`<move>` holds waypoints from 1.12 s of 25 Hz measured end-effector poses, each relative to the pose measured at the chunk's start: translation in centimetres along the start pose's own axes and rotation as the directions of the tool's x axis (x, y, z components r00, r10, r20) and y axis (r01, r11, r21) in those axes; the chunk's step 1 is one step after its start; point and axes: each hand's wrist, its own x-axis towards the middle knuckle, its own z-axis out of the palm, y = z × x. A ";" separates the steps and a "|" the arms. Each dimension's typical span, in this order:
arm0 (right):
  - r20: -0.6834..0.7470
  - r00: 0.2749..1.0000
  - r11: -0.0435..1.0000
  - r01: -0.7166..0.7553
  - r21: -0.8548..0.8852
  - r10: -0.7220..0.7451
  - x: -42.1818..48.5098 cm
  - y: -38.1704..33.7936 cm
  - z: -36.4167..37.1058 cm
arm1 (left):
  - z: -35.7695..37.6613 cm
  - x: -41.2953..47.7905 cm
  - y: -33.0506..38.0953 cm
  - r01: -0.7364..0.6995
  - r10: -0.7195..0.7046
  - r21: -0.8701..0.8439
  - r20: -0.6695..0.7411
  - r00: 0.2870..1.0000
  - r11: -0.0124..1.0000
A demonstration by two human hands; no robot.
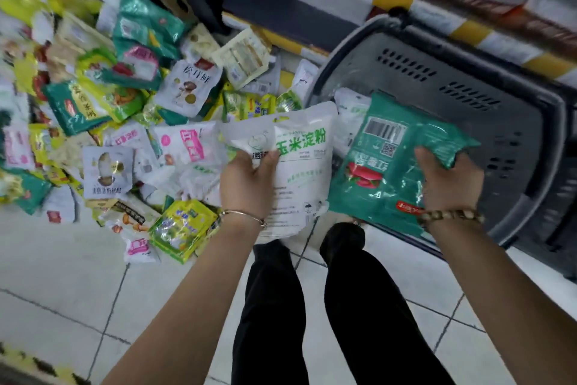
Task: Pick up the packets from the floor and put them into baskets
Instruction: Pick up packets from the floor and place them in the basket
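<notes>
left hand (248, 180) grips a white packet (299, 163); right hand (449, 180) grips a teal packet (387, 163) over the grey basket (468, 78) at 2 o'clock.

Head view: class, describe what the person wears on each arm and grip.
No sleeves show; both forearms are uncovered. The left wrist carries a thin gold-toned bangle. The right wrist carries a bracelet of brown and pale beads. The left grip and right grip wear no gloves, and no rings show.
</notes>
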 end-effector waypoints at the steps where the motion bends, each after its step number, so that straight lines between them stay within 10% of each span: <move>1: -0.035 0.999 0.999 -0.034 0.006 0.034 1.5 0.9 -1.6 | 1.8 0.0 1.5 -0.016 0.016 -0.001 0.030 0.999 1.000; 16: 0.052 0.931 0.926 -0.350 -0.143 0.360 16.7 18.0 1.7 | 26.9 9.4 0.5 -0.143 -0.048 0.453 0.385 0.922 0.880; 28: 0.067 0.958 0.945 -0.262 -0.196 0.280 25.5 28.6 12.6 | 42.0 16.1 -7.5 -0.141 -0.029 0.333 0.457 0.889 0.932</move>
